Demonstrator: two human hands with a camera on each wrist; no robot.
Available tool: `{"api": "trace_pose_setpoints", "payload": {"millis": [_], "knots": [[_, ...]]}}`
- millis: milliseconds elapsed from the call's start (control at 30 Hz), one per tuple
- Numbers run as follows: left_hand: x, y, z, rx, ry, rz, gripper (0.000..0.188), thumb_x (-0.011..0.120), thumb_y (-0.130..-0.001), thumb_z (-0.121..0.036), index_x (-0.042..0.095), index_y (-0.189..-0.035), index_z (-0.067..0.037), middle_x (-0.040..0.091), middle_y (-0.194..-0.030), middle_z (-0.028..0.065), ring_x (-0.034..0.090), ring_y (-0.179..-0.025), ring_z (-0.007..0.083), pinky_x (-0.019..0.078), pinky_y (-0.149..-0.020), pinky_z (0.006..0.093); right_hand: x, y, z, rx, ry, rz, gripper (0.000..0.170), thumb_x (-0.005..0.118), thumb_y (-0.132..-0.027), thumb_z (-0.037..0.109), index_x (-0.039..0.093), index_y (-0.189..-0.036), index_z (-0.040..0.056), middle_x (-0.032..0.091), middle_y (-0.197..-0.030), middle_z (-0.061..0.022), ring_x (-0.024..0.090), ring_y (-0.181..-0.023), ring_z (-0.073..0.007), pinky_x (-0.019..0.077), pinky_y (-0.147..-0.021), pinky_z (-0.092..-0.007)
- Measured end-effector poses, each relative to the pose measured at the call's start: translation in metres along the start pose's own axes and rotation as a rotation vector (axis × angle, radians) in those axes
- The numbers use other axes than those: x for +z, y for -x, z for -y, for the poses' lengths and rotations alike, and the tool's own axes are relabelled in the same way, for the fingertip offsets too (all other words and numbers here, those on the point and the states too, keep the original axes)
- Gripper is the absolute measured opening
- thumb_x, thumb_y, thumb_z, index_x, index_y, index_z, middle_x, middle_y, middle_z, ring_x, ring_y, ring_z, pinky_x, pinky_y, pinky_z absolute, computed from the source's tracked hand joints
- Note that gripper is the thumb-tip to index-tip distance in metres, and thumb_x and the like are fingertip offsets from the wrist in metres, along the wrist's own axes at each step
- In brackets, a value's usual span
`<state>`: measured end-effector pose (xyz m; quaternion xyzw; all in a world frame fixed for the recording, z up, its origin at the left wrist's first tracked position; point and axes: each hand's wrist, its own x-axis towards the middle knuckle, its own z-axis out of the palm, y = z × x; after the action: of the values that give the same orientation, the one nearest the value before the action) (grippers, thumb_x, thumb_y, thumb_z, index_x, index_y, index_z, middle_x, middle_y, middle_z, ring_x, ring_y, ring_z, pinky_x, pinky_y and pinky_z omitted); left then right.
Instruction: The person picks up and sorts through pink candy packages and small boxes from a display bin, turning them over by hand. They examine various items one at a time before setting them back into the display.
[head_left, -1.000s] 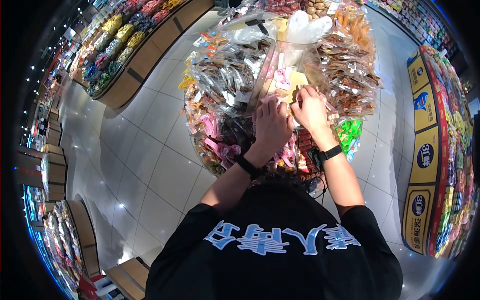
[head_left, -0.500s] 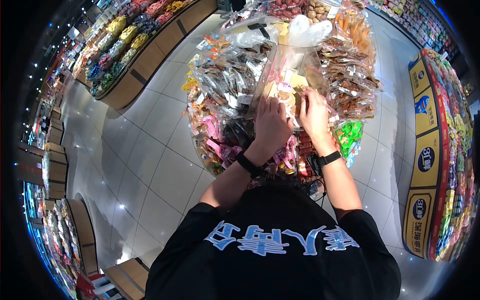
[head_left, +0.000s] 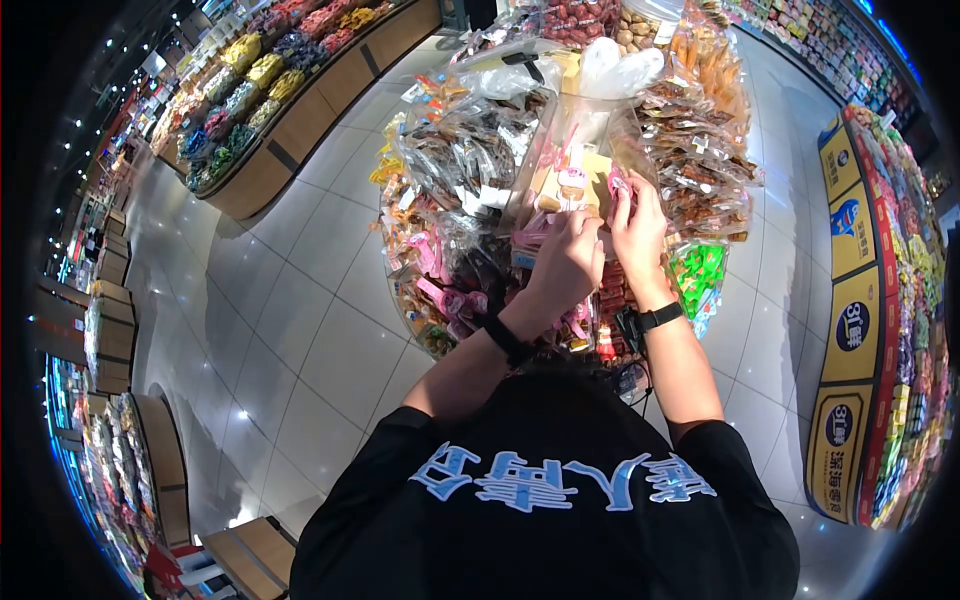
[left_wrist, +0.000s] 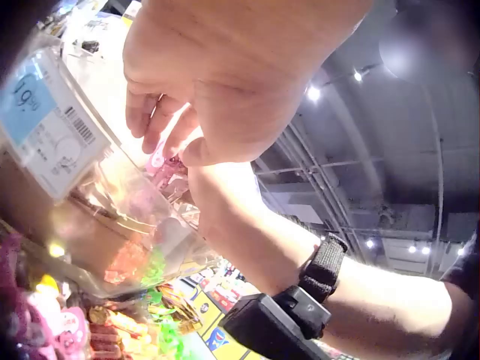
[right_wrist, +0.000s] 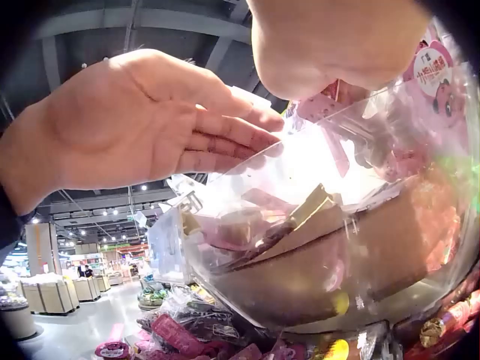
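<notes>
In the head view my right hand pinches a small pink packet over the right side of a clear plastic bin. My left hand is at the bin's near side with nothing visible in its grasp. The right wrist view shows the left hand's fingers nearly straight along the rim of the clear bin; the right hand hangs above. More pink packets with round cartoon-pig labels lie in the bin. Cardboard lines the bin's lower part.
Clear bins of dark bagged snacks and brown bagged snacks flank the hands. Green packets and pink packets hang lower. A price tag is on the bin. Shelves stand right, a produce counter left.
Both hands were down in the bin among the pink packets. The left hand has drawn back and turned toward the right; the right hand has risen with a pink packet in its fingertips.
</notes>
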<state>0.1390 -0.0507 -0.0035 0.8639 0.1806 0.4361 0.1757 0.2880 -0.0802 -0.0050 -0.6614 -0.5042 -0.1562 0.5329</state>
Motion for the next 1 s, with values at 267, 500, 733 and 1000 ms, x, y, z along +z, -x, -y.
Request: {"api": "trace_pose_setpoints", "payload": {"millis": [267,500,733,1000], "knots": [[0.034,-0.017,0.002,-0.3,0.266,0.252,0.04,0.065,-0.084,-0.005,0.053,-0.121,0.007,0.064,-0.105,0.0308,0.063,-0.102,0.0472,0.0507,-0.086,0.053,-0.005,0.003,-0.001,0.105,-0.096,-0.083,0.015,0.061,-0.096,0.006,0.062,-0.109,-0.0012,0.068,-0.117,-0.0239,0.067,-0.105,-0.0409,0.0544,-0.091,-0.0433],[0.056,-0.017,0.013,-0.288,0.049,0.361,0.032,0.066,-0.079,0.0,0.054,-0.108,0.008,0.065,-0.103,0.0276,0.064,-0.102,0.0459,0.0538,-0.087,0.0524,-0.048,-0.011,0.044,0.063,-0.307,-0.217,0.016,0.061,-0.098,-0.001,0.06,-0.114,-0.0048,0.062,-0.133,-0.0228,0.066,-0.116,-0.0256,0.058,-0.092,-0.0344],[0.062,-0.024,0.015,-0.379,0.019,0.311,0.023,0.069,-0.083,-0.01,0.066,-0.102,0.003,0.07,-0.089,0.023,0.07,-0.086,0.0406,0.057,-0.08,0.0474,-0.091,-0.017,0.043,0.147,-0.481,-0.252,0.018,0.062,-0.099,0.0,0.056,-0.116,-0.0025,0.063,-0.13,-0.0209,0.064,-0.117,-0.0217,0.0514,-0.101,-0.0341],[0.048,-0.031,0.03,-0.553,0.33,0.298,0.02,0.067,-0.091,-0.009,0.067,-0.107,0.003,0.072,-0.084,0.0147,0.071,-0.078,0.0249,0.0541,-0.07,0.0389,-0.098,-0.003,0.023,0.468,-0.709,-0.203,0.016,0.064,-0.1,0.005,0.058,-0.114,0.0002,0.067,-0.104,-0.0051,0.062,-0.097,-0.0104,0.0506,-0.087,-0.026]]}}
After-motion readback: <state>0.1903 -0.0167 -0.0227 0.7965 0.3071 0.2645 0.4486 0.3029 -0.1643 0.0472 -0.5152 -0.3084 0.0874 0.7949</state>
